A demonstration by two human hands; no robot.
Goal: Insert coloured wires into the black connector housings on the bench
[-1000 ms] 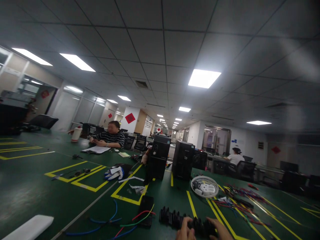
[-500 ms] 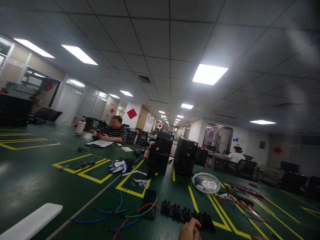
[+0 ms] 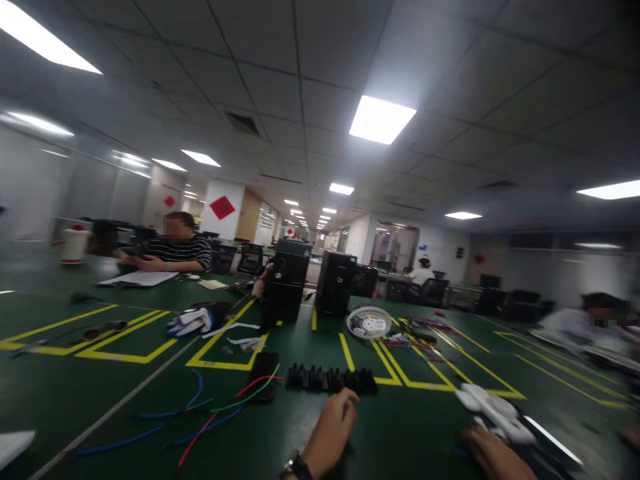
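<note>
- At the lower left edge, a white slab [image 3: 15, 445] shows only in part on the green table [image 3: 410, 427].
- Farther back stands a pale cup [image 3: 75, 245] with red at its top and base.
- Next, white sheets [image 3: 140, 278] lie before a seated person in a striped top [image 3: 195, 253], who holds something dark in both hands.
- Nearer, several blue wires [image 3: 123, 443] lie curved and spread out.
- Behind them, white-and-blue gloves [image 3: 193, 322] lie in a heap beside yellow tape [image 3: 220, 365].
- A red wire [image 3: 257, 383] and a green wire cross over a dark flat block [image 3: 267, 389]; pale paper scraps [image 3: 245, 344] lie beyond it.
- Two black computer towers [image 3: 287, 280] stand upright side by side at the back.
- Below the towers, the black ridged strip [image 3: 330, 379] lies crosswise on the table, near its front.
- The left hand [image 3: 333, 421], a dark watch [image 3: 299, 465] at its wrist, is just in front of that strip, released, fingers loosely bent; whether the fingertips touch the strip cannot be told.
- Past it sit a round white basket [image 3: 369, 324] and a tangle of coloured wires [image 3: 417, 340].
- The right hand [image 3: 493, 453] is blurred, close beside a white object [image 3: 493, 408]; whether it grasps anything cannot be told.
- A dark flat thing with a bright edge [image 3: 553, 440] lies to its right.
- At the far right, another person in pale clothing [image 3: 565, 327] leans low over the table, blurred.
</note>
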